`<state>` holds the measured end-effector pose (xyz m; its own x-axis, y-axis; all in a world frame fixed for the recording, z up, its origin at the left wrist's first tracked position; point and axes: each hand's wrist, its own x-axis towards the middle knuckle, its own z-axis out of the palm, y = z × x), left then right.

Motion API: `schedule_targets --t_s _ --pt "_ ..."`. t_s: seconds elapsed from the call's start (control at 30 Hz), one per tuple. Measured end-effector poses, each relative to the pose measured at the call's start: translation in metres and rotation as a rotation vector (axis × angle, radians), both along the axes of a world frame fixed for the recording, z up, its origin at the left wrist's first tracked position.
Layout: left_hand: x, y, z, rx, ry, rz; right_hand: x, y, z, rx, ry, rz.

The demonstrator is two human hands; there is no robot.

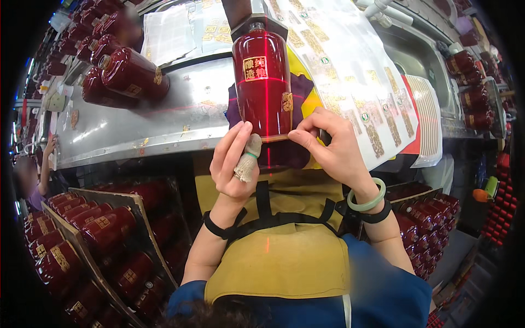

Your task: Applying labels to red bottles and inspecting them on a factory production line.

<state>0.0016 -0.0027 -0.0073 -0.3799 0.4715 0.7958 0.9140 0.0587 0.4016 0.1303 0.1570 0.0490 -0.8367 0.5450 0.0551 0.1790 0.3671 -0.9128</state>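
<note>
A dark red glass bottle (262,87) lies on its side, base toward me, with a square gold-lettered label and a gold decal on its right side. Red laser lines cross it. Along its base runs a thin gold strip (273,138). My left hand (234,161) is closed at the strip's left end, one digit wrapped in pale cloth (246,161). Thumb and forefinger of my right hand (331,139) pinch the other end. Purple cloth (298,104) shows under the bottle, whose neck lies against a dark holder (246,23).
Sheets of gold decals (350,71) cover the right of the metal table (186,109). More red bottles (134,74) lie at its left. Below, boards (117,208) stand beside rows of bottles. A metal sink (418,54) is at far right. Another person's arm (46,158) shows at far left.
</note>
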Motion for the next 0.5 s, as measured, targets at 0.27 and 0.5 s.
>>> schedule_targets --t_s 0.27,0.5 --pt "0.009 0.008 0.009 -0.056 0.148 0.070 -0.001 0.001 -0.005 0.015 -0.014 -0.007" --pt "-0.001 0.005 0.004 0.032 -0.067 -0.023 -0.004 -0.003 -0.001 0.032 0.018 -0.018"
